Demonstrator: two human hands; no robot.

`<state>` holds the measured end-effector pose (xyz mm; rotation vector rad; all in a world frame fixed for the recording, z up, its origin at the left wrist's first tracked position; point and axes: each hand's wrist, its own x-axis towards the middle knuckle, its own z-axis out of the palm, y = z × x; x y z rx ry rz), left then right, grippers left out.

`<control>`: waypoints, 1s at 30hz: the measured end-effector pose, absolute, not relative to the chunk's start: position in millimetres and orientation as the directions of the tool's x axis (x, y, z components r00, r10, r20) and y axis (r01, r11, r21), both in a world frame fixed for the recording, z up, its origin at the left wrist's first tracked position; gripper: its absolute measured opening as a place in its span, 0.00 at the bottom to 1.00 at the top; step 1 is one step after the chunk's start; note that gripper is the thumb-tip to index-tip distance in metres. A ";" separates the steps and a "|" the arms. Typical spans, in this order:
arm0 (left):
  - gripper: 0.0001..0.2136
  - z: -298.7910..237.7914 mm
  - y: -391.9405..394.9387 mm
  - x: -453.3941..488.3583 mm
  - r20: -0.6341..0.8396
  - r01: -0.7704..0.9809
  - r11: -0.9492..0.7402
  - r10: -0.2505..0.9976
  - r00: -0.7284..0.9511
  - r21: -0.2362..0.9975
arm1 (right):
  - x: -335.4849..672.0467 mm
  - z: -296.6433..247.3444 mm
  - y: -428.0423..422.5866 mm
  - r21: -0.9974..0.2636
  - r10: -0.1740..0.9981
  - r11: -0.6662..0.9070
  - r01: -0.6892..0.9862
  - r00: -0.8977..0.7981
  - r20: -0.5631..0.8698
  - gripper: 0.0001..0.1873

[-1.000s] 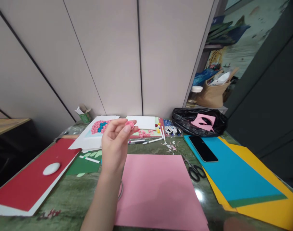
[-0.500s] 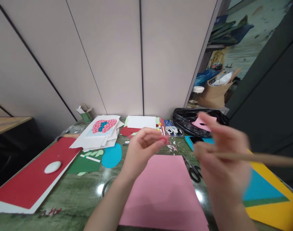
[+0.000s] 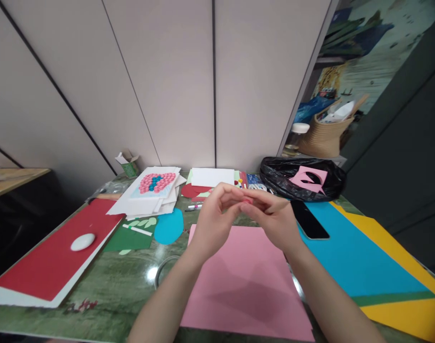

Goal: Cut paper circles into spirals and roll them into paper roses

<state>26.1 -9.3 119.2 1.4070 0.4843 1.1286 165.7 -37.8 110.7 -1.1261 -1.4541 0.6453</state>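
Observation:
My left hand (image 3: 219, 216) and my right hand (image 3: 272, 214) meet fingertip to fingertip above a pink paper sheet (image 3: 248, 276). Both are closed around a small pink rolled piece (image 3: 246, 200), which looks like a paper coil. Fingers cover most of it, so its full shape is hidden. Beneath the hands the pink sheet lies flat on the green table. Further back, a picture of a heart made of pink and blue coils (image 3: 156, 183) tops a stack of white sheets (image 3: 128, 206).
Red card (image 3: 42, 252) with a white oval object (image 3: 83, 242) lies left. Blue card (image 3: 353, 257), yellow card (image 3: 392, 321) and a black phone (image 3: 310, 221) are right. A black plastic bag (image 3: 281, 183) stands behind. A round blue cutout (image 3: 169, 226) and a tape roll (image 3: 163, 274) sit left of centre.
My right hand has moved left to join my left hand at the pink coil. The wooden stick it held is out of sight. The view has shifted slightly.

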 end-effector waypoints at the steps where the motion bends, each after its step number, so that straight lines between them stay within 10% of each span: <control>1: 0.06 119.2 -9.9 26.2 0.348 -0.321 -0.217 0.829 0.437 0.922 | 165.2 110.3 -37.4 -0.872 0.895 0.395 0.288 0.092 0.436 0.15; 9: 0.07 92.4 12.9 35.6 0.332 -0.361 -0.178 0.842 0.425 0.915 | 168.6 83.8 -13.6 -0.923 0.922 0.331 0.196 0.142 0.361 0.17; 20: 0.13 -18.2 3.1 41.9 -0.041 -0.293 0.187 0.896 0.442 0.938 | 172.2 -17.0 -35.0 -0.984 0.983 0.044 0.172 0.167 0.073 0.21; 30: 0.17 -40.5 10.4 36.0 -0.250 -0.302 0.405 0.862 0.442 0.863 | 188.2 -20.4 -40.5 -0.967 0.931 0.168 0.192 0.292 0.220 0.22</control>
